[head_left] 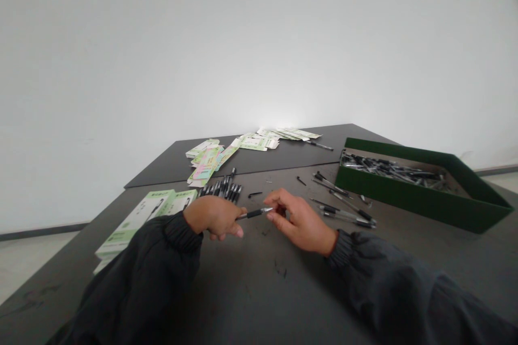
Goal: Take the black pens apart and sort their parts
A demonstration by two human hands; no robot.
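My left hand [214, 215] is closed around the rear of a gel pen [254, 213], a clear-barrelled one with a black grip. The pen lies almost level above the table, its silvery tip pointing right. At that tip the curled thumb and fingers of my right hand [297, 221] close in and touch it; a tiny part between them is too small to make out. Behind my left hand lies a bunch of pens [222, 188] with black caps. Several loose pens [348, 215] are spread to the right of my right hand.
A green box [404, 194] full of pens and pen parts stands at right. White-green cartons [137, 221] are stacked at left. Flattened cartons [254, 143] lie at the back, near a single pen [319, 145]. Black caps [254, 194] dot the dark table [259, 291].
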